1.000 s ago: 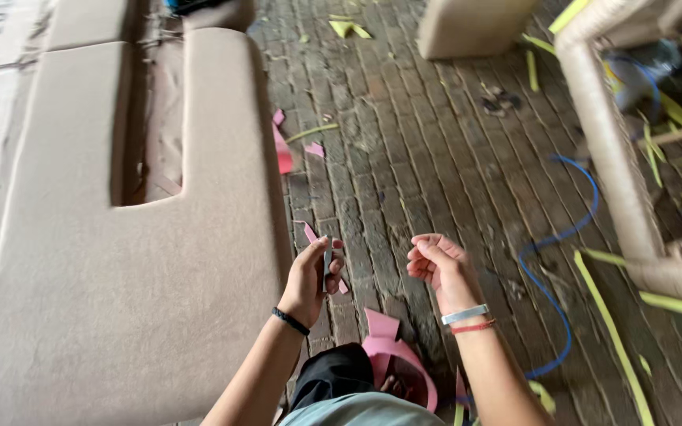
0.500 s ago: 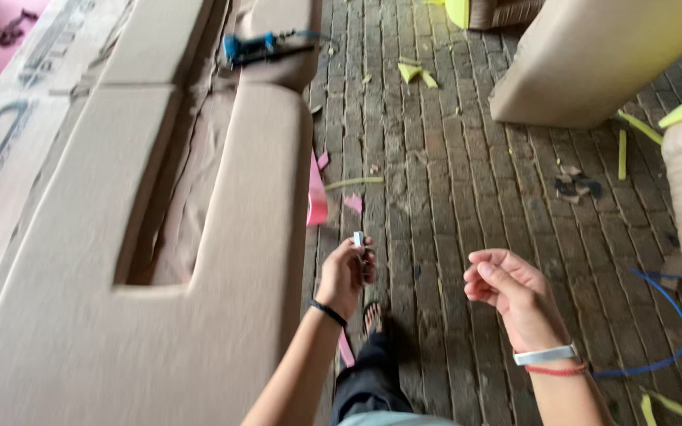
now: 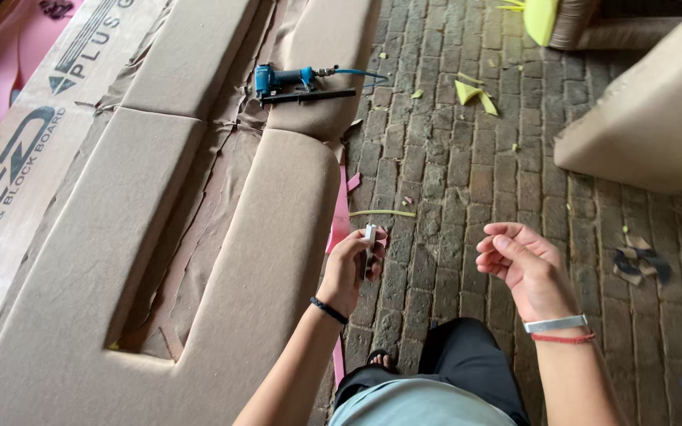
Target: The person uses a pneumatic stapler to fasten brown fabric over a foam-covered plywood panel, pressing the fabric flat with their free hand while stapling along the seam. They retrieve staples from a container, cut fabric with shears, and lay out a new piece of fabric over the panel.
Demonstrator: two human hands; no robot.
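left hand (image 3: 354,267): closed on a small pale staple strip (image 3: 369,239), held upright beside the upholstered frame (image 3: 262,260)
right hand (image 3: 522,264): empty, palm up, fingers loosely curled over the brick floor (image 3: 467,170)
step: looks like staples in hand, stapler not loaded
next: needs a reach forward
far: blue pneumatic stapler (image 3: 294,81) lies on the frame, well apart

A single head-worn camera looks steeply down and slightly forward over the person's own forearms and lap. The brick floor (image 3: 467,173) fills the right side and an upholstered frame (image 3: 222,260) the left, both fairly close. The far edges look somewhat stretched, perhaps by a wide lens.
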